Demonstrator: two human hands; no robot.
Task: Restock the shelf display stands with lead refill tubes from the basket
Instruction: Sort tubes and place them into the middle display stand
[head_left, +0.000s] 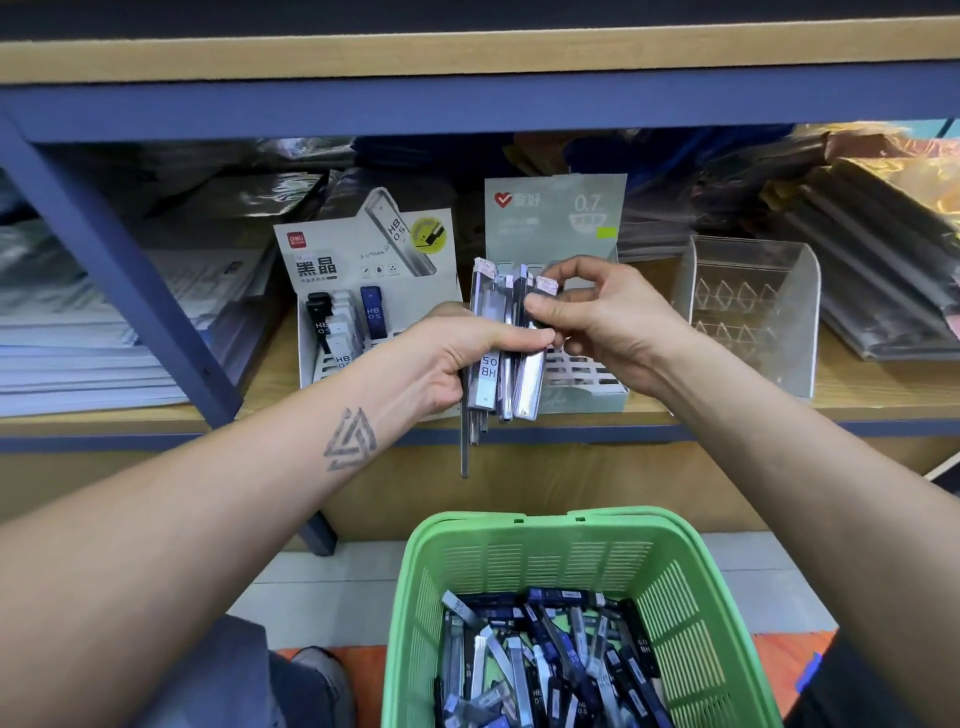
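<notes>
My left hand (457, 364) grips a bunch of several lead refill tubes (498, 332), held upright in front of the shelf. My right hand (587, 317) pinches the top of one tube in that bunch between thumb and fingers. Behind the hands stand two card display stands: a white HB 0.5 stand (363, 270) with a few black, white and blue tubes in its slots, and a pale green 0.7 stand (561, 218) whose slotted tray shows below my right hand. A green basket (675, 571) below holds many loose tubes.
A clear acrylic stand (753, 306) sits right of the green stand. Stacks of paper (93, 332) lie at the left, wrapped folders (883, 249) at the right. A blue shelf post (119, 270) slants down the left. The shelf's front edge (727, 421) runs across under the stands.
</notes>
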